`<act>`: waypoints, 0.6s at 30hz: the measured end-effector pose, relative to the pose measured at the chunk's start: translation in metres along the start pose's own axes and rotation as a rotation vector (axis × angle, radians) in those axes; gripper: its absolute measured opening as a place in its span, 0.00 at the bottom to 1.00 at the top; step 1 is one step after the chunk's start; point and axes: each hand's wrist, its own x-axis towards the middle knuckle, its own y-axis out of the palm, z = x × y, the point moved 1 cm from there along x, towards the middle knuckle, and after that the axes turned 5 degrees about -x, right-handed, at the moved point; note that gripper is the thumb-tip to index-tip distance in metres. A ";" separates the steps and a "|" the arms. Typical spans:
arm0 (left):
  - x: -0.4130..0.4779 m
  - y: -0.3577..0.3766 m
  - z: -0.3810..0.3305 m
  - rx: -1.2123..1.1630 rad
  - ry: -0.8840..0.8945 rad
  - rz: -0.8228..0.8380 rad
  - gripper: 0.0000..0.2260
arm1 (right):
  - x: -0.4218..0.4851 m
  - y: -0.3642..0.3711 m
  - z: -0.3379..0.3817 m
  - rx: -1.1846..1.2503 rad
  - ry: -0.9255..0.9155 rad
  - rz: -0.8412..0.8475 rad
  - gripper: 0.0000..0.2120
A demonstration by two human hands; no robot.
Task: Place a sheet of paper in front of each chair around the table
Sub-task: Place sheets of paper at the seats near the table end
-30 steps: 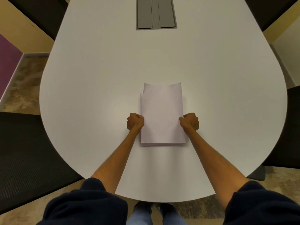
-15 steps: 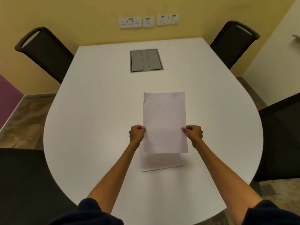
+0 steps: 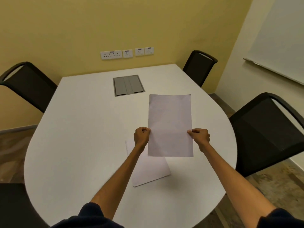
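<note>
Both hands are closed on one sheet (image 3: 170, 125) of paper, held up over the desk (image 3: 82, 137). The left hand (image 3: 141, 135) is curled into a loose fist pinching the sheet's left edge about two thirds of the way down, and the right hand (image 3: 199, 136) does the same on the right edge, thumb on top of the paper. The sheet is flat, long side running away from the person, over the right half of the desk toward the near edge.

Under it, a stack (image 3: 151, 170) of paper lies on the desk near the near edge, turned a bit askew, partly hidden by the sheet and the left forearm.

Chairs: one at the far left corner (image 3: 28, 83), one at the far right corner (image 3: 198, 66), one along the right edge (image 3: 263, 134). A grey hatch (image 3: 128, 85) is set into the desk near the far edge. Can't see paper in front of any of those three chairs.
</note>
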 end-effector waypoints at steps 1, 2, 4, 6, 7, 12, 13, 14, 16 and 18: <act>-0.005 0.005 -0.004 0.001 0.008 0.009 0.09 | 0.000 -0.008 -0.001 0.008 -0.006 -0.006 0.14; -0.009 0.010 -0.008 0.002 0.015 0.020 0.09 | 0.000 -0.017 -0.002 0.014 -0.013 -0.012 0.14; -0.019 0.021 -0.016 0.006 0.035 0.041 0.08 | 0.002 -0.035 -0.004 0.028 -0.028 -0.024 0.15; -0.029 0.033 -0.023 0.008 0.053 0.050 0.08 | 0.005 -0.054 -0.007 0.046 -0.038 -0.032 0.16; -0.035 0.040 -0.027 0.006 0.059 0.049 0.08 | 0.006 -0.064 -0.009 0.052 -0.045 -0.033 0.16; -0.072 0.083 -0.042 -0.007 0.078 0.039 0.09 | 0.011 -0.120 -0.024 0.042 -0.095 -0.033 0.16; -0.082 0.093 -0.046 -0.007 0.086 0.036 0.09 | 0.013 -0.133 -0.027 0.034 -0.108 -0.032 0.16; -0.091 0.104 -0.051 -0.004 0.098 0.031 0.09 | 0.015 -0.147 -0.030 0.025 -0.122 -0.028 0.15; -0.111 0.126 -0.060 -0.005 0.113 0.002 0.09 | 0.020 -0.175 -0.033 -0.008 -0.149 -0.021 0.15; -0.131 0.148 -0.066 -0.011 0.117 -0.018 0.09 | 0.026 -0.204 -0.037 -0.024 -0.172 -0.008 0.14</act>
